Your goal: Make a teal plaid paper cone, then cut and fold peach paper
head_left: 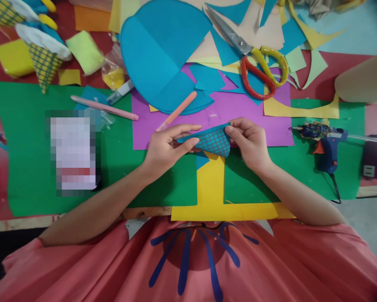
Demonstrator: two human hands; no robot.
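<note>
Head view: the left hand (165, 147) and right hand (249, 142) meet over a small blue gridded cone-shaped piece (215, 142), which lies between them above a purple sheet (263, 132) and a yellow strip (210, 182). The left thumb and fingers close around its narrower left end, the thumb lying along the front; some of those fingers are hidden behind it. The right thumb and forefinger pinch the upper corner of its wide end, with the other fingers curled in. Whether the piece touches the sheet beneath, I cannot tell.

Just beyond the left hand, an orange pen (178, 110) lies at a slant, its far end over a large blue disc (157, 54). A pink pen (105, 108) lies farther left, near a pixelated pale rectangle (73, 153) on the green sheet (31, 167). Past the right hand, scissors (251, 52) with one red and one yellow handle rest, blades parted slightly if at all, on paper scraps (210, 79). Well to the right, a blue glue gun (329, 151) lies on its side.
</note>
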